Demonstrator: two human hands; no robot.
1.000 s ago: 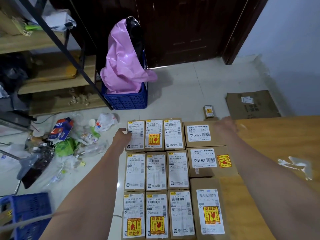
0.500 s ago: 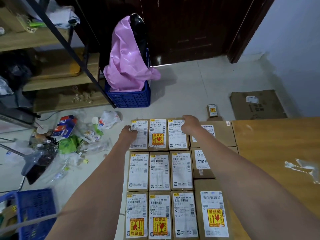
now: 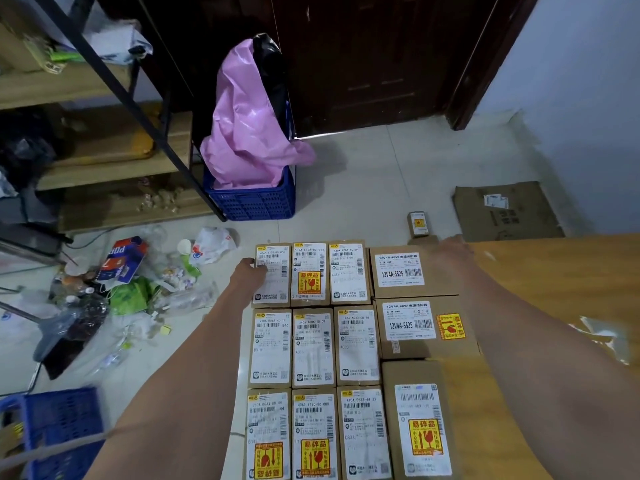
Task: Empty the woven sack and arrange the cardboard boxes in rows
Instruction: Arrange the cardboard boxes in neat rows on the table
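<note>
Labelled cardboard boxes lie flat on the floor in neat rows: three columns of narrow boxes [image 3: 313, 346] and a right-hand column of wider boxes [image 3: 412, 329]. My left hand [image 3: 249, 276] presses against the left edge of the far-left narrow box [image 3: 273, 275], thumb on its label. My right hand [image 3: 450, 249] is motion-blurred at the far right corner of the far wide box [image 3: 398, 271], so its fingers are unclear. No woven sack is in view.
A large brown board [image 3: 561, 282] borders the boxes on the right. A small box [image 3: 418, 223] and flattened cardboard [image 3: 502, 213] lie beyond. Litter [image 3: 121, 282] spreads at the left, with blue crates [image 3: 254, 200] [image 3: 52, 431] and a shelf [image 3: 104, 143].
My right hand went from the top of the third narrow box back to the right, to the wide box's far corner. My left hand stayed at the far-left box.
</note>
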